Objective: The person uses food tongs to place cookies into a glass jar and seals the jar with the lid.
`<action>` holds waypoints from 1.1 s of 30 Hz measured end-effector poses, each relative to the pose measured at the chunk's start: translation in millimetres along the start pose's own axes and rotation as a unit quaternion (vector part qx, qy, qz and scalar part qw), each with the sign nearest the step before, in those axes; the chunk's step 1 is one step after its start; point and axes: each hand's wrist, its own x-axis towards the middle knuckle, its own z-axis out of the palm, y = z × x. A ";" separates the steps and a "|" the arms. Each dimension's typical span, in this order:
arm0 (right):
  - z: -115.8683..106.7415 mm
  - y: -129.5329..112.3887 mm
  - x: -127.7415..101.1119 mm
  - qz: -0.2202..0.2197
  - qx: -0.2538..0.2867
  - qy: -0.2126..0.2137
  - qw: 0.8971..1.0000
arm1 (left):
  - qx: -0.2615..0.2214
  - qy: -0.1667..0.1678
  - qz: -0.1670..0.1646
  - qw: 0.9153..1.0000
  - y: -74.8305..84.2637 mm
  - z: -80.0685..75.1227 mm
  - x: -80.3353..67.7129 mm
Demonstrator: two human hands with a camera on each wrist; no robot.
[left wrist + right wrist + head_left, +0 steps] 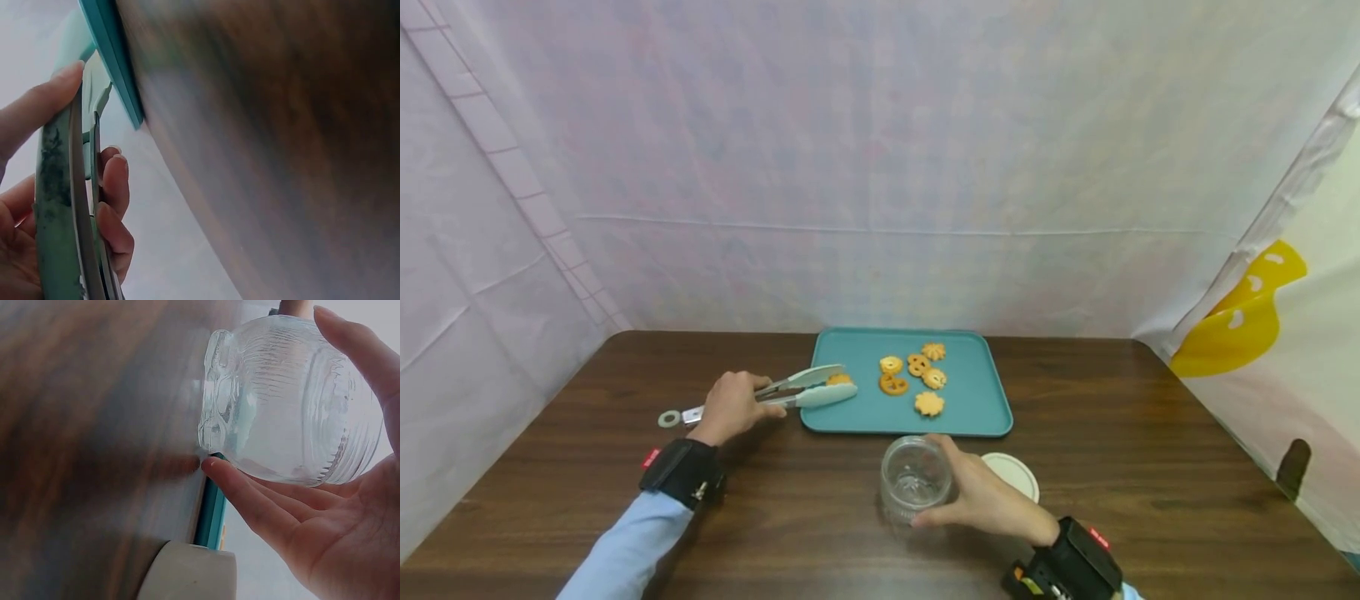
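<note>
Dark wood-grain worktop (1150, 467), draped behind and at the sides with pale cloth (880, 167).

Far left: a small flat ring (668, 418) lies on the wood just beyond the butt of the tongs (797, 390). The left hand (733, 406) grips the tongs about their handle, fingers curled round both arms. The tongs are metal with pale green, smooth paddle tips; these nip a golden cookie (839, 379) over the left edge of the tray (977, 417). The left wrist view adds what the head view lacks: the thumb (37, 109) lies along one green arm (53, 206), curled fingers (112, 194) press the other, and the teal tray rim (115, 62) appears beyond them.

Centre: the tray is teal, rectangular, with rounded corners and a low lip. Five more cookies (917, 379), flower-shaped and ring-shaped, lie on it, right of the tong tips.

Right: the right hand (981, 496) holds a clear glass jar (913, 479) on the worktop, just in front of the tray's near edge, with fingers loosely wrapped round its side. The right wrist view shows its ribbed, bulbous wall (294, 400) and thick rolled mouth, the fingers (262, 500) extended beneath and thumb above. A round white lid (1015, 473) lies flat just behind this hand.
</note>
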 end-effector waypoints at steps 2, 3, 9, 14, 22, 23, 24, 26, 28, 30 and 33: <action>-0.1 -0.2 0.4 0.003 0.000 0.001 1.000 | -0.007 0.000 0.000 1.000 0.0 -0.2 -0.8; -0.2 -0.2 0.6 0.003 0.001 0.001 1.000 | -0.011 -0.001 0.000 1.000 0.1 -0.2 -1.2; -0.9 1.5 2.8 0.004 -0.002 0.006 1.000 | -0.046 0.003 0.002 0.999 1.7 -1.9 -1.9; -1.4 3.3 5.0 0.013 0.000 0.008 1.000 | -0.076 -0.002 0.005 0.997 4.6 -4.8 -3.8; -2.0 3.0 9.7 0.023 0.018 0.007 1.000 | -0.114 0.007 0.023 0.993 6.1 -9.7 -8.9; -1.9 2.8 9.7 0.026 0.018 0.008 0.999 | -0.119 0.007 0.024 0.993 6.3 -10.4 -9.6; -1.6 2.5 10.0 0.028 0.018 0.011 0.999 | -0.122 0.007 0.024 0.992 6.8 -11.1 -10.1; -0.9 2.0 10.2 0.038 0.019 0.015 0.999 | -0.127 0.007 0.026 0.992 8.0 -12.8 -11.6; 0.0 2.0 10.4 0.045 0.024 0.018 0.999 | -0.135 0.008 0.030 0.990 9.9 -14.3 -13.2; 0.9 1.9 11.0 0.047 0.031 0.019 0.998 | -0.144 0.011 0.036 0.989 12.1 -15.9 -14.8; 1.2 2.3 11.3 0.045 0.040 0.018 0.998 | -0.161 0.014 0.056 0.985 17.2 -18.7 -17.0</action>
